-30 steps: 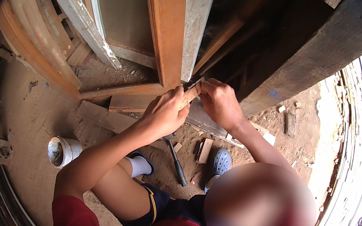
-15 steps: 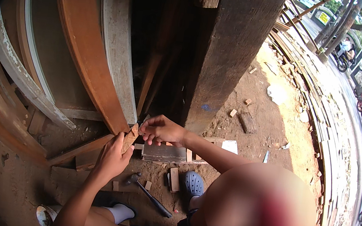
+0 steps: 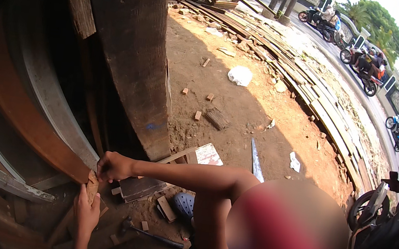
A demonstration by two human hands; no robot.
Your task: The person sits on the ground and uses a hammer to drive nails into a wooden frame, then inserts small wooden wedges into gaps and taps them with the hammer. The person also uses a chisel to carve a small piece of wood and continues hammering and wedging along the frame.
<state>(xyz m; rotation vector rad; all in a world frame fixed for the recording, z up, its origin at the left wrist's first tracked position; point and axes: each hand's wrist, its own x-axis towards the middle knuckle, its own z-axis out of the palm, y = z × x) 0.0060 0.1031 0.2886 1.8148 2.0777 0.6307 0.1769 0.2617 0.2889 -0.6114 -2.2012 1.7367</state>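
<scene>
My left hand (image 3: 86, 214) grips a small wood piece (image 3: 92, 188) between thumb and fingers, at the lower end of a long brown plank (image 3: 33, 120). Just above that piece, my right hand (image 3: 116, 166) is closed with curled fingers; whatever it may hold is hidden. A hammer (image 3: 157, 237) with a dark handle lies on the ground to the right of my left hand. Past my right hand, a pale worn board (image 3: 57, 93) leans beside the brown plank.
A thick dark timber post (image 3: 123, 49) stands ahead. Wood offcuts (image 3: 166, 209), a saw blade (image 3: 257, 160) and a white-painted board (image 3: 208, 154) lie on the dirt. Stacked planks (image 3: 309, 93) border the yard. Motorbikes with riders (image 3: 367, 63) are on the road; a person's hand shows at lower right.
The view has swung to the right, showing more yard and road. My left hand still holds the wood piece by the plank's end. My right hand's fingers are now curled more tightly.
</scene>
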